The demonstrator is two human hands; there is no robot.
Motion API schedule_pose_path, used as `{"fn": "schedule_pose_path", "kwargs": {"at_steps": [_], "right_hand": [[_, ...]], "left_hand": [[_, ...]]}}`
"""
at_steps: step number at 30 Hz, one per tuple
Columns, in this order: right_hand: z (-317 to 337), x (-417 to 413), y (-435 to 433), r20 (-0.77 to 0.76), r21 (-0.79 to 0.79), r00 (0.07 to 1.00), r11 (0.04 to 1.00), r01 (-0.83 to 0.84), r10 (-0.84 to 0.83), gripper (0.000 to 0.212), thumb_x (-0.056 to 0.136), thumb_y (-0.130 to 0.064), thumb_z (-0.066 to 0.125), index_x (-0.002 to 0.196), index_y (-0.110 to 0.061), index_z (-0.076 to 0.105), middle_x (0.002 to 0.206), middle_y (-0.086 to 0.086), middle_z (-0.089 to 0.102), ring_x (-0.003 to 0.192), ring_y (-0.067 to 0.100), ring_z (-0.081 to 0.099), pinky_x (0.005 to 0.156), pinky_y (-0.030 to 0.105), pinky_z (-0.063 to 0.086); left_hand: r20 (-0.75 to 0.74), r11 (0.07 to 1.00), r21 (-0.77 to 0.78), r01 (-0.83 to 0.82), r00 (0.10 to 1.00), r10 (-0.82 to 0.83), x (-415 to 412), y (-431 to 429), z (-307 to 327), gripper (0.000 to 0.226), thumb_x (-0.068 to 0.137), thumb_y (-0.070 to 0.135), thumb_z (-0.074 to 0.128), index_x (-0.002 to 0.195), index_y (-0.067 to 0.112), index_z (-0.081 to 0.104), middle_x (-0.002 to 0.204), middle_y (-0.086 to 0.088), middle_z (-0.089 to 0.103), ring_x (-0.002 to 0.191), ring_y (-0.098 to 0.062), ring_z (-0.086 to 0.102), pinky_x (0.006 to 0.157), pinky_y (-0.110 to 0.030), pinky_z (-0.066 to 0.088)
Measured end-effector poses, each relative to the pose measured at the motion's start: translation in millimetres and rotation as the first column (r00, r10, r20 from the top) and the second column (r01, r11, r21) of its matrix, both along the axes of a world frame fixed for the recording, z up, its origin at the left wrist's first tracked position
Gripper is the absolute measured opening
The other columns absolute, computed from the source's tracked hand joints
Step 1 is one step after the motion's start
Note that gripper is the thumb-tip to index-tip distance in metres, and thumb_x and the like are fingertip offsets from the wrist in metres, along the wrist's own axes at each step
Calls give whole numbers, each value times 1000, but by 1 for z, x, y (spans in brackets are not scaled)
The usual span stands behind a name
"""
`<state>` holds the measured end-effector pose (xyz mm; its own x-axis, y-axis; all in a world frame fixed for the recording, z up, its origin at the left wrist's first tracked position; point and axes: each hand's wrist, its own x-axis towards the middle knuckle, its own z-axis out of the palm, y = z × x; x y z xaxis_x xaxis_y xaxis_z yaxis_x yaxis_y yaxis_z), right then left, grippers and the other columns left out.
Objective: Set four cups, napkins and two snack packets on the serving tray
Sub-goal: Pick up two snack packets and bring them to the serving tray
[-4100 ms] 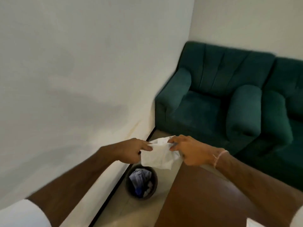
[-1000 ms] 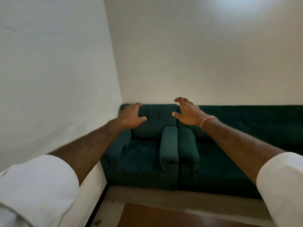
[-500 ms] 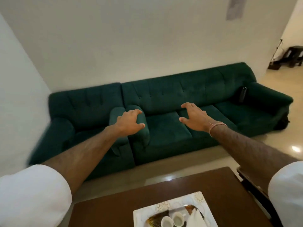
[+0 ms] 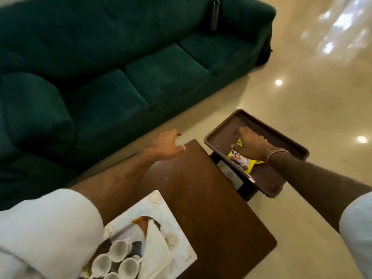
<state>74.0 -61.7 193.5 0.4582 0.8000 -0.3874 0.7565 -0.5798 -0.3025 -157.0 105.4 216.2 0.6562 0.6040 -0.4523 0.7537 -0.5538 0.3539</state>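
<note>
The white patterned serving tray (image 4: 161, 208) lies on the near part of a dark wooden table (image 4: 201, 188). On it stand several white cups (image 4: 118, 247), with a folded white napkin (image 4: 155, 250) beside them. To the right, a brown tray (image 4: 221, 125) holds a yellow snack packet (image 4: 241, 164). My right hand (image 4: 251, 146) is spread over that packet and covers its upper part. My left hand (image 4: 165, 146) hovers open over the table's far corner and holds nothing. My left sleeve hides part of the serving tray.
A long green sofa (image 4: 120, 67) runs along the far side, with a dark bottle (image 4: 214, 15) near its right arm. The brown tray rests on a low dark stand (image 4: 241, 186) right of the table. Glossy cream floor (image 4: 302, 97) lies to the right.
My view swung right and down from the sofa to the table. The white tissue I held earlier is gone from my hands. My right hand has dropped onto the packet in the brown tray.
</note>
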Motion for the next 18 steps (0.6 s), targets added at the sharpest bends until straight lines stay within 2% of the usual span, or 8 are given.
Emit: {"fn": "schedule_pose_path", "kwargs": {"at_steps": [4, 8, 12, 16, 18], "right_hand": [[-82, 68, -49, -47, -103, 986, 983, 152, -157, 55, 89, -34, 66, 136, -13, 47, 143, 15, 47, 129, 39, 49, 103, 50, 43], [-151, 112, -84, -95, -96, 920, 923, 372, -380, 49, 90, -25, 65, 130, -2, 50, 133, 26, 51, 122, 42, 51, 100, 40, 42], [-202, 134, -98, -174, -84, 767, 785, 614, -618, 52, 90, -38, 66, 123, 0, 51, 126, 24, 59, 117, 43, 57, 89, 40, 47], [-226, 142, -86, -363, -57, 608, 668, 742, -706, 39, 88, -42, 69, 104, -7, 68, 103, 14, 72, 90, 30, 68, 78, 46, 58], [-231, 141, -78, -473, -62, 505, 599, 799, -722, 31, 87, -38, 70, 104, -11, 67, 94, 6, 69, 79, 19, 63, 63, 38, 56]], "left_hand": [[5, 990, -108, 87, 996, -87, 97, -32, -80, 54, 93, 41, 63, 141, 23, 48, 143, -3, 55, 125, -23, 54, 108, -46, 42], [13, 971, -196, 138, 990, -138, 177, -60, -151, 58, 92, 45, 63, 140, 17, 50, 142, -6, 57, 130, -26, 53, 109, -44, 42], [-70, 986, -132, 98, 992, -108, 233, -88, -209, 56, 90, 49, 59, 134, 16, 53, 137, -10, 60, 131, -33, 52, 116, -56, 25], [-111, 998, -57, -13, 994, 7, 249, -92, -238, 84, 74, 54, 76, 141, 14, 43, 141, -12, 54, 133, -33, 49, 116, -55, 26], [-87, 993, -89, -80, 994, 72, 250, -90, -243, 87, 70, 53, 82, 136, 13, 44, 134, -10, 59, 128, -33, 52, 112, -51, 32]]}}
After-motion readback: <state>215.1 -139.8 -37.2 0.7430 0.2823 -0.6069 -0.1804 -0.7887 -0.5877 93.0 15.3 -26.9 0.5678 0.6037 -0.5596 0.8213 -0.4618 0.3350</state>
